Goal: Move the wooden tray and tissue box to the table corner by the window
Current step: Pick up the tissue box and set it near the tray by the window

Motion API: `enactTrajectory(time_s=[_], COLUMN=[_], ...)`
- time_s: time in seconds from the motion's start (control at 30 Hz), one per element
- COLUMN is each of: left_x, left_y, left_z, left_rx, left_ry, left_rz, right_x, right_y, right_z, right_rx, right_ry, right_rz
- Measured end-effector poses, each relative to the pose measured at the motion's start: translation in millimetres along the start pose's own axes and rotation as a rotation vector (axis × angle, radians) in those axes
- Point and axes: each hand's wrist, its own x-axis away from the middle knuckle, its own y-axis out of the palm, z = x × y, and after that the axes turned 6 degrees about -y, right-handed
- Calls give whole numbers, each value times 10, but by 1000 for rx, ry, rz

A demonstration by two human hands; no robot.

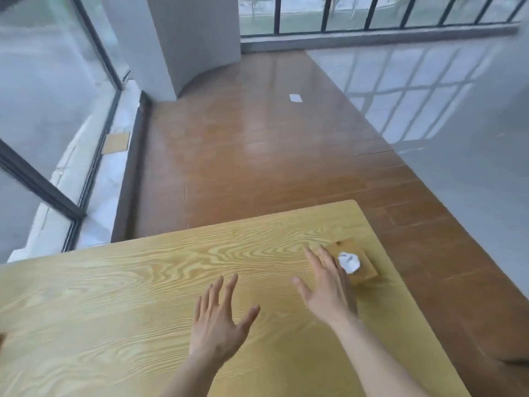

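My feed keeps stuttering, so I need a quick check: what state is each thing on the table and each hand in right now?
Tissue box: flat on the table near its right edge, white tissue sticking out of the top.
Right hand: open, fingers spread, beside the box, holding nothing.
Left hand: open, fingers spread over the table, empty.
Table: mostly bare wood.
Wooden tray: not identifiable in view.

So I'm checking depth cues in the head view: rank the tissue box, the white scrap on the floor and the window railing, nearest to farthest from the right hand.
1. Tissue box: on the table, just beyond the right hand, at its fingertips.
2. White scrap: lying on the wooden floor, well past the table.
3. Window railing: at the far wall, top of view.
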Motion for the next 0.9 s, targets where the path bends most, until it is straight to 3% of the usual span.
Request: enactTrajectory(time_s=[0.13,0.23,0.47,0.67,0.9], left_x=[-93,-178,-304,-409,-480], left_y=[242,455,794,991,1120], left_z=[541,856,1357,1619,1955], left_rx=[111,241,550,753,927], left_ry=[28,-5,-153,-299,-370], left_rz=[-52,-108,-239,-350,-426], right_x=[-45,-142,-359,-363,-384], right_y=[-253,-397,-336,-173,-89], right_z=[574,952,1727,1818,1794], right_rx=[-179,-360,-848,-984,-987], right_ry=[133,344,706,668,582], right_rz=[209,324,269,126,77])
